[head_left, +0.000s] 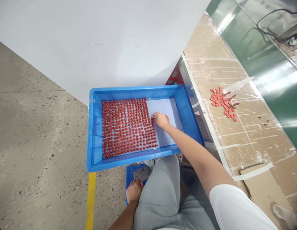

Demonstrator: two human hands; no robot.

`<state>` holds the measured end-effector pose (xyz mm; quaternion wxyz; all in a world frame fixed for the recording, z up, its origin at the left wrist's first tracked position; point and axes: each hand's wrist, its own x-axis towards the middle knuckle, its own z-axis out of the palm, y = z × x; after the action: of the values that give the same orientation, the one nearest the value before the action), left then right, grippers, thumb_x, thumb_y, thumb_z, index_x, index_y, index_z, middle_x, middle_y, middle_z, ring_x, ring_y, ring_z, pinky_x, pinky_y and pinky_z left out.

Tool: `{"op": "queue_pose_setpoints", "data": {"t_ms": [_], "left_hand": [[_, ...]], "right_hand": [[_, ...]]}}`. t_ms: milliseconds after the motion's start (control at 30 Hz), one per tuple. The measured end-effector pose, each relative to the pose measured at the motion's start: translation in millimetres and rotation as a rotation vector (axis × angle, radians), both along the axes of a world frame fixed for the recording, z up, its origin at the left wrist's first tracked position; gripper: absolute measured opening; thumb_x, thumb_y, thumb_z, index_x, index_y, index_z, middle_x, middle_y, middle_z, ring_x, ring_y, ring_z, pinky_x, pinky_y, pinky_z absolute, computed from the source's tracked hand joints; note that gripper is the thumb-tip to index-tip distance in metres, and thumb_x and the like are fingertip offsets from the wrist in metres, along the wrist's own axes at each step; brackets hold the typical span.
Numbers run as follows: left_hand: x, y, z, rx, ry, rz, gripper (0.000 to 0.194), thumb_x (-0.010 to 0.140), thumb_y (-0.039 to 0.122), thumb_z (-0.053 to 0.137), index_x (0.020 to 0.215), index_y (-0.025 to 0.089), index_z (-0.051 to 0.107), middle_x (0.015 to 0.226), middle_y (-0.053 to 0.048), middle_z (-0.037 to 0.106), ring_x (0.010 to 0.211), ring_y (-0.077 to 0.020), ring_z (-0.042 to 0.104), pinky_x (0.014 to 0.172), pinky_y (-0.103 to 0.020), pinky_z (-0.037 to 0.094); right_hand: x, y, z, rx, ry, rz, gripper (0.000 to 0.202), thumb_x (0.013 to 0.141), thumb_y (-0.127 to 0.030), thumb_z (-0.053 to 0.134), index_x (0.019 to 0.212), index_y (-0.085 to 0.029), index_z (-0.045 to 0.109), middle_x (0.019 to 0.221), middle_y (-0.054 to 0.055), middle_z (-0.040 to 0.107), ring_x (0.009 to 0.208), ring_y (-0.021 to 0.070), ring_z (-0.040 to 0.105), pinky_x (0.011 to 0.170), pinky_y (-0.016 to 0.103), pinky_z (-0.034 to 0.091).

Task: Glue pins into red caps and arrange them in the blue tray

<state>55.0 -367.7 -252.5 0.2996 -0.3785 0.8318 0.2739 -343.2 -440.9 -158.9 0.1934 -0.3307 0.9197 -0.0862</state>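
Inside a blue plastic bin (139, 161), many small red pieces with dark tips (126, 127) stand upright in close rows on a pale sheet (164, 107). My right hand (161, 119) reaches in from the right, thumb and fingers pinched on a small red piece (152, 118) at the right border of the rows. The fingers partly cover that piece. Low beside my thigh, my left hand (134, 190) is closed, its fingers curled against a blue stool (129, 174). Its palm is hidden.
A cardboard-covered bench (254, 127) runs along the right, with loose red discs (220, 97) and several dark red slender pieces (234, 104) on it. A white panel (102, 41) stands behind the bin. Part of a red crate (174, 76) shows between panel and bench.
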Motion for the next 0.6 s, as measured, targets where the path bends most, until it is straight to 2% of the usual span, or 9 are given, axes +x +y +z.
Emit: {"op": "queue_pose_setpoints", "data": {"t_ms": [133,300,367,467,600], "left_hand": [[1,0,0.3,0.002,0.005,0.003,0.025,0.089,0.026,0.040,0.089,0.022,0.064,0.099,-0.006,0.068,0.099,-0.0181,0.060,0.076,-0.027,0.043],[2,0,-1.4,0.005,0.018,0.002,0.026,0.089,0.025,0.038,0.090,0.021,0.064,0.099,-0.007,0.068,0.099,-0.0192,0.060,0.077,-0.028,0.044],[3,0,-2.5,0.006,0.021,0.001,0.027,0.089,0.025,0.038,0.090,0.021,0.064,0.099,-0.007,0.069,0.099,-0.0199,0.060,0.077,-0.028,0.044],[3,0,-4.0,0.007,0.020,-0.001,0.026,0.089,0.025,0.039,0.090,0.021,0.065,0.100,-0.007,0.069,0.100,-0.0205,0.061,0.076,-0.029,0.044],[3,1,-5.1,0.006,0.023,-0.003,0.028,0.089,0.025,0.037,0.090,0.022,0.064,0.100,-0.007,0.069,0.100,-0.0207,0.061,0.075,-0.029,0.044]], "right_hand": [[-10,5,4.5,-0.056,-0.010,-0.023,0.030,0.081,-0.019,0.057,0.109,-0.026,0.064,0.100,-0.002,0.073,0.095,0.0148,0.066,0.085,0.025,0.048],[-40,16,18.7,-0.091,0.032,-0.131,0.034,0.086,-0.022,0.046,0.118,-0.022,0.057,0.110,0.003,0.069,0.091,0.0131,0.066,0.081,0.026,0.051],[-51,20,22.9,-0.061,0.035,-0.164,0.032,0.084,-0.024,0.050,0.114,-0.020,0.060,0.108,0.006,0.070,0.094,0.0157,0.065,0.082,0.028,0.051],[-58,24,25.6,0.020,0.003,-0.180,0.023,0.079,-0.032,0.061,0.097,-0.019,0.068,0.098,0.008,0.072,0.092,0.0209,0.067,0.080,0.032,0.052],[-54,24,24.8,0.117,-0.001,-0.187,0.032,0.070,-0.042,0.070,0.094,-0.020,0.069,0.097,0.010,0.071,0.094,0.0259,0.067,0.078,0.036,0.053]]}}
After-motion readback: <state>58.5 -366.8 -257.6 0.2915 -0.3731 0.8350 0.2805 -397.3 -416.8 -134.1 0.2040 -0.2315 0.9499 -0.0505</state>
